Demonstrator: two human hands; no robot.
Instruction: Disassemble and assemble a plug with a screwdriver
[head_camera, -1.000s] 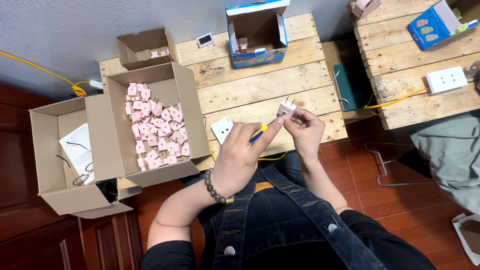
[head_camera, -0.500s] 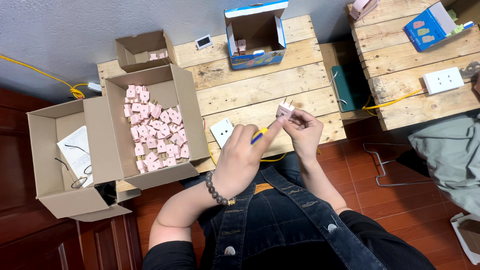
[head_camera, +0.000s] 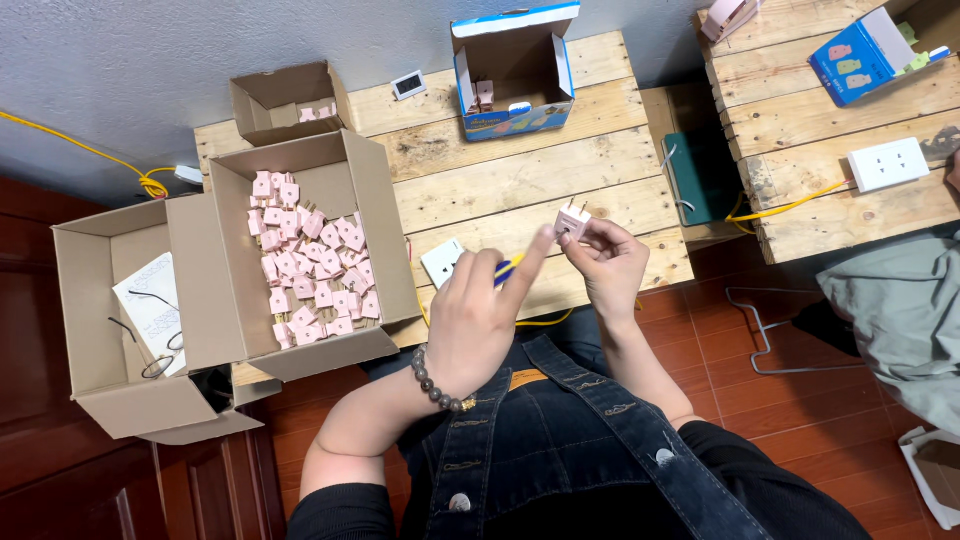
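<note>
My right hand (head_camera: 607, 263) pinches a small pink plug adapter (head_camera: 571, 220) with its metal prongs pointing up, just above the wooden table's front edge. My left hand (head_camera: 485, 315), a bead bracelet on its wrist, grips a yellow and blue screwdriver (head_camera: 507, 268); its forefinger reaches up and touches the adapter. A white socket (head_camera: 441, 262) lies on the table right beside my left hand.
A big cardboard box (head_camera: 230, 240) holding several pink adapters stands at the left, with another box (head_camera: 95, 300) beside it and a small one (head_camera: 285, 100) behind. A blue box (head_camera: 515, 60) sits at the back. A second table (head_camera: 830, 190) at right carries a white socket (head_camera: 887, 163).
Both hands and the adapter have stayed together in nearly the same spot. My left forefinger has stretched up to the adapter.
</note>
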